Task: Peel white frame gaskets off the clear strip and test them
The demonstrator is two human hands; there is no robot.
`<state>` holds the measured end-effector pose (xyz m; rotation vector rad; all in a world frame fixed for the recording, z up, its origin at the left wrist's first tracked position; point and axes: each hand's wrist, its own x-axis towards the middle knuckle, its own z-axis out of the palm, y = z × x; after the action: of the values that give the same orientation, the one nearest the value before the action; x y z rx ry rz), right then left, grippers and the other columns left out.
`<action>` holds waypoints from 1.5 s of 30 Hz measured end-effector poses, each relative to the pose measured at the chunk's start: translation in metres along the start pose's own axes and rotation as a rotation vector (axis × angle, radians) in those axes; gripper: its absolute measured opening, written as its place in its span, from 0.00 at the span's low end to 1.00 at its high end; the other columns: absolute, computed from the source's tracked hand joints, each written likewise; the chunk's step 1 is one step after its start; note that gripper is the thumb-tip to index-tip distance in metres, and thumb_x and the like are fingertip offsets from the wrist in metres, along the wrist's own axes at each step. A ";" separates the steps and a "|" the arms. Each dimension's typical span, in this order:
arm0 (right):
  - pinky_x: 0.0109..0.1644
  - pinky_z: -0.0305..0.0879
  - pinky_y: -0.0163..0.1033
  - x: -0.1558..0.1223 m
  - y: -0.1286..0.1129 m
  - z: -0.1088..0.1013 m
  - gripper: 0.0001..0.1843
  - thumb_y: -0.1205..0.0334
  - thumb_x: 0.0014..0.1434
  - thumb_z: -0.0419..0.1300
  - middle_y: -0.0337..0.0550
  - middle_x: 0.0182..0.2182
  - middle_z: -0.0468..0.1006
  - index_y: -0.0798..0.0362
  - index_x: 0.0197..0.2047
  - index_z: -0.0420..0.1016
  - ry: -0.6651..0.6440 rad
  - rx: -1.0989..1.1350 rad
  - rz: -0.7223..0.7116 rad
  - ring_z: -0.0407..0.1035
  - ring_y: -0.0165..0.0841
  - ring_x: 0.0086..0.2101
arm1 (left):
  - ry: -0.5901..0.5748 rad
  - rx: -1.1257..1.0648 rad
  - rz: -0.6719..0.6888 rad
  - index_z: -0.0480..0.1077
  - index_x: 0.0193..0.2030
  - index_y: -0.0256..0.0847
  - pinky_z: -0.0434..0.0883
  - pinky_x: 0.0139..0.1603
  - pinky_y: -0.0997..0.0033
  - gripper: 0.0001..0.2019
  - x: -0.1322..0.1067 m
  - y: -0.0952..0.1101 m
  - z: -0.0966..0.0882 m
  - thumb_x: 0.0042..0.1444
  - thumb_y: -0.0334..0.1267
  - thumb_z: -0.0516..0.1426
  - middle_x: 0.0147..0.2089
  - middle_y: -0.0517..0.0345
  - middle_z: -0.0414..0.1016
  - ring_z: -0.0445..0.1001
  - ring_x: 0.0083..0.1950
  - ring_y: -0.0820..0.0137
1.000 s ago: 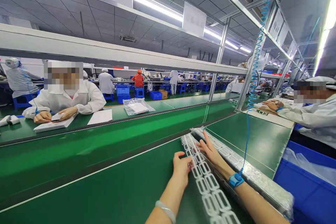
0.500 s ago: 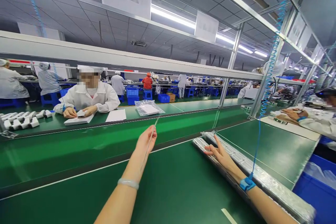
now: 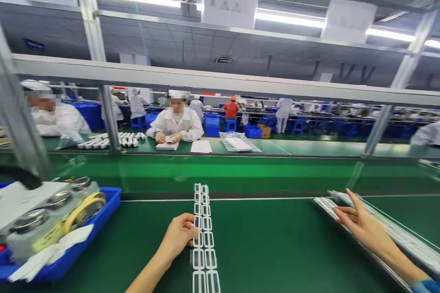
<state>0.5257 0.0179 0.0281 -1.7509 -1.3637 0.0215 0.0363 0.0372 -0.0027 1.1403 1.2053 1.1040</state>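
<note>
My left hand (image 3: 180, 234) pinches the left edge of a long strip of white rectangular frames (image 3: 208, 239), which are joined in two rows. The strip runs away from me over the green worktop (image 3: 268, 242), its near end cut off by the bottom of the view. At the right, my right hand (image 3: 364, 224) has its fingers spread over a long, narrow stack of similar pale strips (image 3: 325, 202). Its fingertips appear to touch the stack's left side. Beside that lies a second long pale bundle (image 3: 402, 229), partly hidden by this hand.
A blue tray (image 3: 112, 203) at the left holds several glass jars with metal lids, a yellow tape roll (image 3: 80, 210) and white paper. Beyond the green belt, a co-worker (image 3: 177, 121) handles white pieces. A clear plastic bag (image 3: 239, 142) lies there. Metal posts (image 3: 387, 119) rise from the bench.
My view has swung left, bringing the blue tray in. The strip in my left hand, edge-on before, now shows its flat face. My right hand stays at the stack.
</note>
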 end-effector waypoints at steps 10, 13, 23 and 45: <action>0.16 0.52 0.31 -0.069 -0.195 0.184 0.27 0.42 0.42 0.67 0.32 0.15 0.68 0.50 0.37 0.64 -0.265 1.008 0.198 0.57 0.26 0.13 | 0.049 0.070 -0.018 0.59 0.33 0.42 0.64 0.16 0.78 0.13 -0.012 -0.001 -0.018 0.41 0.29 0.57 0.15 0.72 0.65 0.69 0.15 0.73; 0.14 0.43 0.28 -0.082 -0.233 0.227 0.25 0.41 0.42 0.67 0.29 0.13 0.63 0.52 0.30 0.65 -0.331 1.116 0.252 0.50 0.22 0.12 | 0.095 0.069 -0.005 0.59 0.37 0.40 0.67 0.18 0.77 0.14 -0.012 -0.002 -0.017 0.43 0.31 0.57 0.19 0.70 0.66 0.71 0.18 0.72; 0.18 0.52 0.30 -0.075 -0.232 0.234 0.30 0.47 0.42 0.70 0.35 0.25 0.73 0.51 0.44 0.64 -0.313 1.193 0.301 0.59 0.26 0.18 | 0.087 0.113 0.093 0.65 0.44 0.35 0.67 0.27 0.73 0.18 -0.013 0.000 -0.020 0.44 0.36 0.57 0.24 0.65 0.68 0.66 0.25 0.73; 0.30 0.60 0.36 -0.110 -0.253 0.242 0.42 0.57 0.47 0.69 0.31 0.22 0.70 0.51 0.59 0.50 -0.673 1.273 0.138 0.63 0.30 0.23 | 0.063 -0.215 0.128 0.69 0.41 0.36 0.70 0.37 0.69 0.20 0.011 0.008 -0.014 0.41 0.41 0.65 0.32 0.55 0.77 0.74 0.33 0.68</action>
<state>0.1664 0.0811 -0.0090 -0.7081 -1.1707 1.3409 0.0230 0.0497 0.0040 1.0347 1.0442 1.3414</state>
